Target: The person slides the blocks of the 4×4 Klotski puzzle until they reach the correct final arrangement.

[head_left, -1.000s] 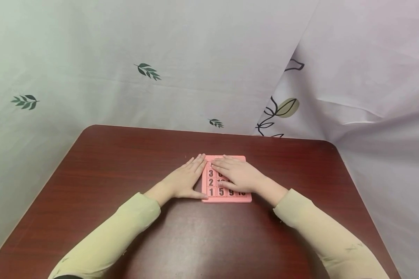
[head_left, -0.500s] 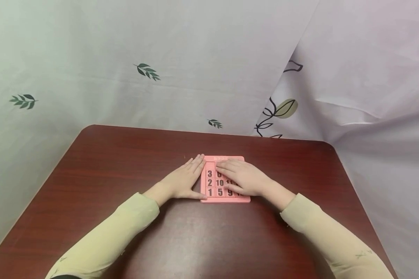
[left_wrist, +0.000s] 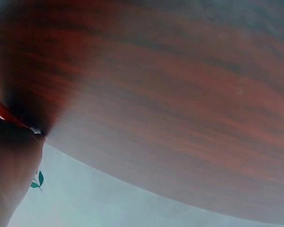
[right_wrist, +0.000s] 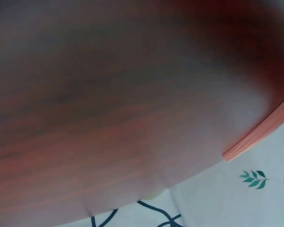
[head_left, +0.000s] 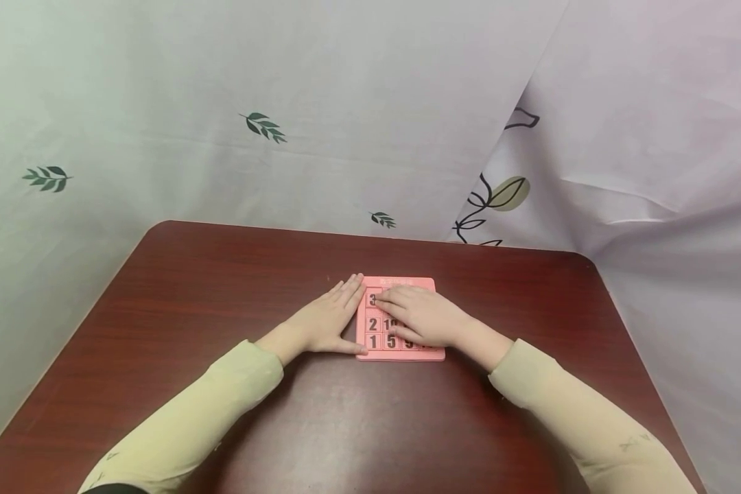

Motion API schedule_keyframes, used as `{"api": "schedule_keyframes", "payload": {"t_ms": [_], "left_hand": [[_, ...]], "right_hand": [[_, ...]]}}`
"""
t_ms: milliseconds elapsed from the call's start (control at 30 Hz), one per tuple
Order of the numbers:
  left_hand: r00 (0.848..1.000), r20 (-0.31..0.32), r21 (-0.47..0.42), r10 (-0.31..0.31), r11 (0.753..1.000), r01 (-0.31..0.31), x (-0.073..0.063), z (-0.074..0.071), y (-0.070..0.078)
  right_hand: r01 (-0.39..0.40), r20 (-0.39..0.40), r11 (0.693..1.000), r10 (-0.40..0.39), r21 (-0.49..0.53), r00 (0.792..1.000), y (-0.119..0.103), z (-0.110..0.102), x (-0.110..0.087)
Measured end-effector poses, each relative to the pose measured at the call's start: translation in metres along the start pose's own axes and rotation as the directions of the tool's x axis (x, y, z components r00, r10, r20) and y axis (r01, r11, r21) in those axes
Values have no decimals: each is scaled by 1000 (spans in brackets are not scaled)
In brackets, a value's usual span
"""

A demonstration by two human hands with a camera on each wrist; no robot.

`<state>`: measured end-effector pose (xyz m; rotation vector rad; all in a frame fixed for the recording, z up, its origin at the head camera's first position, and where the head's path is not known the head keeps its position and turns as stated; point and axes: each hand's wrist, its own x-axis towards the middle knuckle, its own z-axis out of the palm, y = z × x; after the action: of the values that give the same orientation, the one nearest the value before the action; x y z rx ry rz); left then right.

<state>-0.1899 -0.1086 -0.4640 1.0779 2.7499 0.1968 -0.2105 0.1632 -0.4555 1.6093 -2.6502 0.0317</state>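
A pink sliding number puzzle (head_left: 401,355) lies flat on the table, its printed tiles partly covered by a hand. My left hand (head_left: 322,322) rests against its left side, fingers straight along the upper left edge and thumb at the lower left corner. Over the right part lies my right hand (head_left: 429,315), fingertips touching the tiles near the top left. The tile with 3 (head_left: 372,299) sits in the top left cell, with a gap below it, above the tile with 2 (head_left: 373,324). In the right wrist view the puzzle's side edge (right_wrist: 260,135) shows.
The dark red-brown wooden table (head_left: 346,425) has rounded far corners. A pale curtain (head_left: 321,171) with leaf prints hangs behind it and along both sides.
The top left tile has slid right under my right fingers, then the 3 tile has gone up into that corner. My right hand shifted right, then back left; my left hand stayed.
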Motion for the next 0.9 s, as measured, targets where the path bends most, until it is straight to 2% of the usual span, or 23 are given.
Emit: {"api": "schedule_keyframes", "payload": {"t_ms": [300, 400, 500, 633, 700, 800, 900], "left_hand": [[1000, 6, 1, 2, 1000, -2, 1, 1, 1], [1000, 5, -1, 4, 1000, -4, 1, 0, 1], [1000, 6, 3, 4, 1000, -4, 1, 0, 1], [1000, 1, 10, 8, 1000, -8, 1, 1, 0], [1000, -5, 12, 12, 1000, -11, 2, 2, -1], [1000, 1, 22, 8, 1000, -8, 2, 3, -1], [1000, -4, 18, 7, 1000, -7, 2, 4, -2]], "right_hand": [[-46, -4, 997, 46, 60, 999, 3, -2, 6], [-15, -19, 998, 16, 68, 1000, -2, -4, 1], [62, -51, 996, -58, 66, 997, -9, -4, -8], [180, -93, 983, -177, 30, 980, -20, -3, -17], [211, -106, 977, -209, 10, 972, -23, -1, -20], [209, -102, 978, -208, -4, 973, -25, -1, -21], [167, -70, 986, -166, 4, 984, -22, -1, -20]]}}
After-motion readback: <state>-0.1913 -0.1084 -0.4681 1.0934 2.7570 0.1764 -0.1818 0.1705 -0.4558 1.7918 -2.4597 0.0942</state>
